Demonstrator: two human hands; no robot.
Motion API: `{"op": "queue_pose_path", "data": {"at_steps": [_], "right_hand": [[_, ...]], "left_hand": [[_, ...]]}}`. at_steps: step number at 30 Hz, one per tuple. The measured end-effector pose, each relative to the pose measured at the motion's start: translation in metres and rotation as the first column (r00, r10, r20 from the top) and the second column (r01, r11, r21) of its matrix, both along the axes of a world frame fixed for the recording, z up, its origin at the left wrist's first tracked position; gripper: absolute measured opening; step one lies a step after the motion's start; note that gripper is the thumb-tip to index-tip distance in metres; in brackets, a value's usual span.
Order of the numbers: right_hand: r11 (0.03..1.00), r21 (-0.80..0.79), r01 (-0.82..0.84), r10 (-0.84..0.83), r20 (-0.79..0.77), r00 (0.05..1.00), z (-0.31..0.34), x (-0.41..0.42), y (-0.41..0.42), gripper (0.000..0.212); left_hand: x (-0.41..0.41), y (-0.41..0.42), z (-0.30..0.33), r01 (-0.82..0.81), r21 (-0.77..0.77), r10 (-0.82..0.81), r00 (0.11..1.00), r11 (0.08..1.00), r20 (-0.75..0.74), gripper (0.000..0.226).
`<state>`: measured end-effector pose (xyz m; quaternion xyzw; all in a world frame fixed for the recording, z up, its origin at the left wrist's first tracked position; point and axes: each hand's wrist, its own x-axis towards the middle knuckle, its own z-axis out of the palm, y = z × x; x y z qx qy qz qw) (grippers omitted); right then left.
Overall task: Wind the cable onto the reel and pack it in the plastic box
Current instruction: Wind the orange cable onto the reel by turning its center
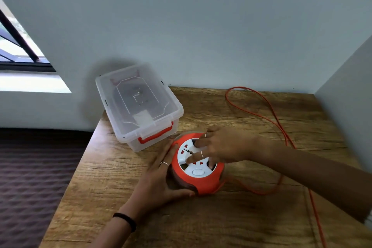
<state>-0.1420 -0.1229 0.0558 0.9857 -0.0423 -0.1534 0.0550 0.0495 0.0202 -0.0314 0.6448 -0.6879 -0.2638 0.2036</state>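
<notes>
Wooden table [231, 217] against pale wall [201, 26]; window [18, 46] at left.

Left hand [161, 175] cupped — right hand [219, 147] fingers down.

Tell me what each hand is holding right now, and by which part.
Both are on the reel: the left hand grips its left side wall, and the right hand has its fingers in the white hub's openings.

Orange reel [198, 165] flat beside lidded clear box [138, 104], cable [281, 127] loose
</notes>
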Motion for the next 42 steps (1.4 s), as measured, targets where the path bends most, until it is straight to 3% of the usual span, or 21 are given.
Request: {"op": "queue_pose_path", "data": {"at_steps": [8,11,15,17,20,23,27,30,34,39,42], "right_hand": [[0.985,-0.147,-0.087,0.099,0.077,0.992,-0.004,-0.004,0.006,0.059],[0.998,-0.07,0.002,0.007,0.121,0.993,-0.006,-0.008,0.017,0.061],[0.969,-0.006,0.246,-0.241,0.18,0.954,-0.01,-0.011,0.039,0.065],[0.895,0.073,0.439,-0.443,0.241,0.863,-0.016,-0.007,0.054,0.068],[0.643,0.206,0.738,-0.761,0.277,0.586,-0.024,0.009,0.074,0.067],[0.454,0.232,0.86,-0.882,0.254,0.397,-0.029,0.023,0.079,0.06],[0.353,0.274,0.895,-0.923,0.262,0.283,-0.027,0.026,0.083,0.059],[0.395,0.282,0.874,-0.914,0.22,0.341,-0.024,0.021,0.075,0.06],[0.525,0.429,0.735,-0.846,0.164,0.508,-0.012,0.0,0.051,0.048],[0.796,0.402,0.453,-0.539,0.13,0.832,-0.004,-0.026,0.029,0.049],[0.904,0.273,0.33,-0.347,0.017,0.938,-0.002,-0.029,0.022,0.053]], "left_hand": [[-0.004,0.004,0.004,0.048,-0.094,-0.042,0.997,0.994,0.066,0.122],[-0.005,0.005,0.002,0.059,-0.097,-0.048,0.993,0.993,0.111,0.123],[-0.009,0.008,0.002,0.047,-0.102,-0.036,0.994,0.994,0.105,0.124],[-0.016,0.01,0.003,0.007,-0.116,0.0,0.998,0.993,0.065,0.122],[-0.034,0.015,0.003,-0.113,-0.108,0.112,0.994,0.988,-0.017,0.121],[-0.05,0.02,0.0,-0.217,-0.107,0.211,0.975,0.97,-0.064,0.12],[-0.057,0.023,-0.001,-0.244,-0.109,0.238,0.969,0.964,-0.07,0.12],[-0.056,0.023,-0.002,-0.237,-0.128,0.228,0.97,0.963,-0.081,0.119],[-0.054,0.023,0.0,-0.215,-0.096,0.209,0.976,0.972,-0.064,0.121],[-0.054,0.022,0.001,-0.208,-0.081,0.205,0.978,0.975,-0.046,0.123],[-0.053,0.021,0.001,-0.208,-0.077,0.205,0.978,0.975,-0.044,0.124]]}}
